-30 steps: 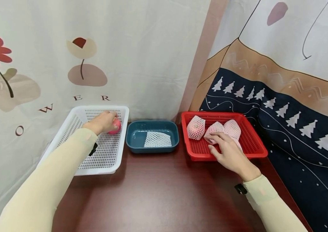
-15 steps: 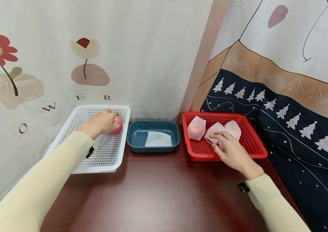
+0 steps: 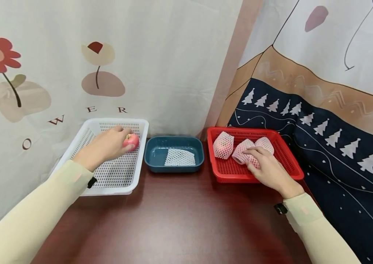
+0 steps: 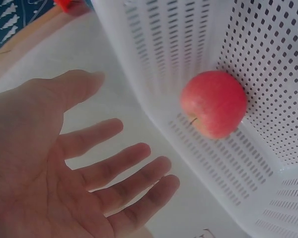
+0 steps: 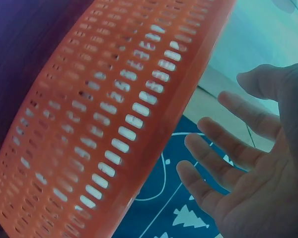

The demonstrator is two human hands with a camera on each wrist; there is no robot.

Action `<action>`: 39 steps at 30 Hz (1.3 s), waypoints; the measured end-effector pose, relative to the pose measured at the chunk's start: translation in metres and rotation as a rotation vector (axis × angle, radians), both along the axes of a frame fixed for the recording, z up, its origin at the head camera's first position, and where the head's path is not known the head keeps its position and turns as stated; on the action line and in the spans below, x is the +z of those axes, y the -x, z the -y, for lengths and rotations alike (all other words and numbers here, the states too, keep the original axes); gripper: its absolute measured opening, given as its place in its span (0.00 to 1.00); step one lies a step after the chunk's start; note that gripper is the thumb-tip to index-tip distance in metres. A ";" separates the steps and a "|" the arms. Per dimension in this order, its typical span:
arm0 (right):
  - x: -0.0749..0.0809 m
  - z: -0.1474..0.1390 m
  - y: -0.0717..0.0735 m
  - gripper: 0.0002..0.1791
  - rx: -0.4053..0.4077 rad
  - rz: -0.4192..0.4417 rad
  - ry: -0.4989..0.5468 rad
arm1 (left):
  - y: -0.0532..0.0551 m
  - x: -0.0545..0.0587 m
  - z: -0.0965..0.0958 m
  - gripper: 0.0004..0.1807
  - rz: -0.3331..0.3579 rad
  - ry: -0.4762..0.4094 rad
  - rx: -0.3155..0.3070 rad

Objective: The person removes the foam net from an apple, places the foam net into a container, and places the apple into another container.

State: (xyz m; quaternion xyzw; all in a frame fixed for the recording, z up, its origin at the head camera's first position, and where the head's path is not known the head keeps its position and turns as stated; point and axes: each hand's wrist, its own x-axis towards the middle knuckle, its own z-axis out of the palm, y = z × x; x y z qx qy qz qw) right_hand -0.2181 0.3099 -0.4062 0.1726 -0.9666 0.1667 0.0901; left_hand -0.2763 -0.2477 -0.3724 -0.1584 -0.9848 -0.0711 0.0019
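A red apple (image 3: 132, 141) with its stem showing lies in the white basket (image 3: 143, 154) at the left. My left hand (image 3: 105, 146) hovers over that basket beside the apple; in the left wrist view its fingers (image 4: 114, 163) are spread, apart from the apple (image 4: 214, 103). Over the front of the red basket (image 3: 222, 176) is my right hand (image 3: 267, 169), holding nothing, its fingers (image 5: 223, 144) spread and relaxed in the right wrist view. Below and behind it lie several fruits in pink foam nets (image 3: 242, 151), partly hidden by the hand.
Between the baskets stands a dark teal dish (image 3: 153, 167) with a flat white foam net (image 3: 180, 157) in it. All three containers sit at the back of a dark red-brown table (image 3: 180, 212), against a printed curtain (image 3: 173, 73).
The left hand has let go of the apple and drawn back toward the left and the person; the apple stays in the white basket. The right hand has drawn slightly back to the right.
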 end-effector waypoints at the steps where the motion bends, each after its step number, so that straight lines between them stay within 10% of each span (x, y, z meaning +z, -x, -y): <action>1: 0.001 -0.001 0.002 0.24 -0.002 0.003 -0.006 | -0.004 0.001 0.000 0.37 -0.007 0.000 -0.003; 12: 0.010 -0.014 0.011 0.25 0.003 0.022 -0.052 | -0.041 -0.001 -0.002 0.38 -0.067 -0.034 -0.014; 39: 0.034 -0.054 0.052 0.31 -0.027 0.319 -0.198 | -0.088 -0.040 -0.013 0.22 -0.294 -0.235 -0.024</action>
